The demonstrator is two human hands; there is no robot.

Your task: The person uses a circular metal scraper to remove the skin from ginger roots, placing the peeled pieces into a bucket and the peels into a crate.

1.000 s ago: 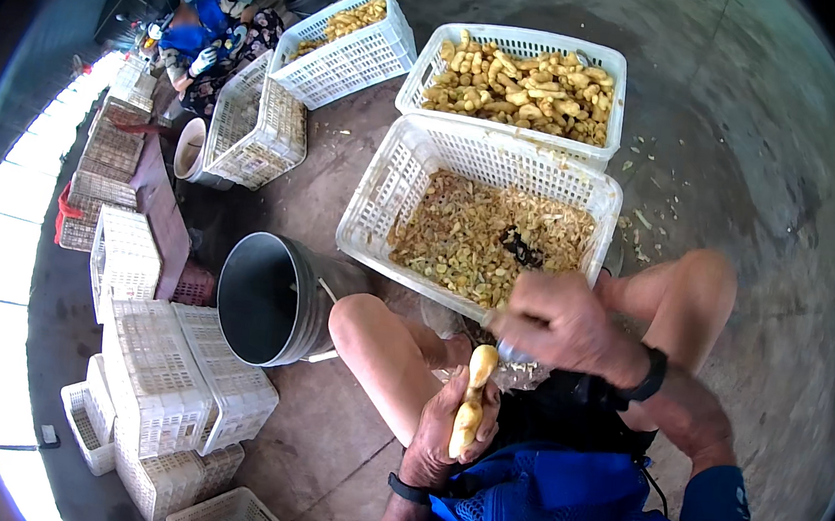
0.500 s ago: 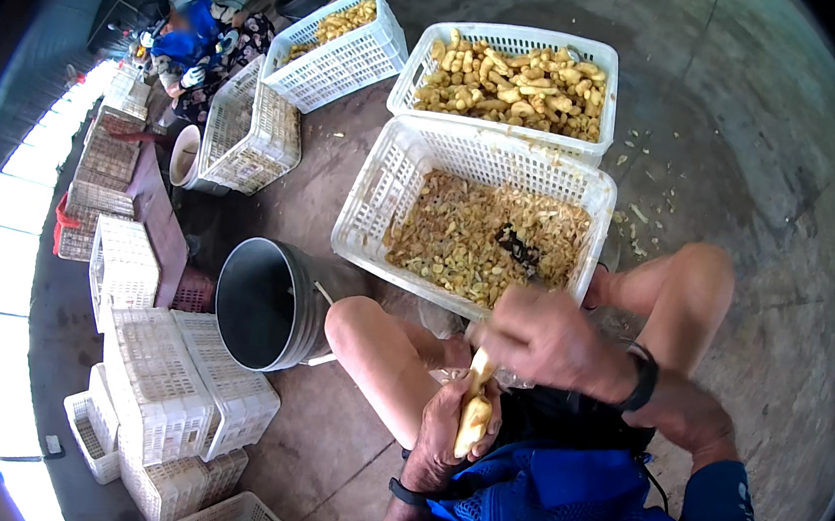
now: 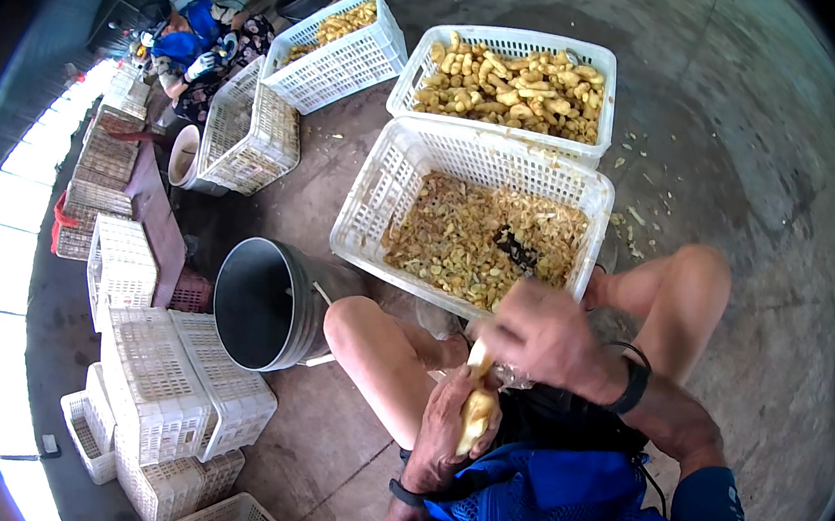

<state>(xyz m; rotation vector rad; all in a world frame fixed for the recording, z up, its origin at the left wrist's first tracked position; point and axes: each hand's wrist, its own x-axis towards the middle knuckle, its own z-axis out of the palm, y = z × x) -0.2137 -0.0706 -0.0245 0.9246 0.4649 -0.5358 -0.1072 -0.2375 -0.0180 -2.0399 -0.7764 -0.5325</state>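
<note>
My left hand point(image 3: 444, 426) is closed around a pale yellow, knobby ginger root point(image 3: 475, 422), its upper end sticking up between the thumb and fingers. Right above that end, my right hand point(image 3: 545, 341) is curled shut and blurred by motion; whatever its fingers hold is hidden. Just beyond both hands stands a white plastic crate point(image 3: 362, 210) with brown and yellowish peelings point(image 3: 451, 224) and a dark clump point(image 3: 516, 250) inside. Behind it, a second white crate point(image 3: 606, 103) is heaped with yellow ginger point(image 3: 519, 90).
A black bucket point(image 3: 309, 295) stands left of my knee. Stacked white crates point(image 3: 159, 386) line the left side. Farther off are another crate of ginger point(image 3: 347, 58), a pale bucket point(image 3: 186, 156) and a seated person in blue point(image 3: 199, 29). Scraps litter the floor point(image 3: 638, 216).
My right hand has shifted slightly over the root's upper end. The root has turned a little in my left hand. The seated person's head and hands have moved.
</note>
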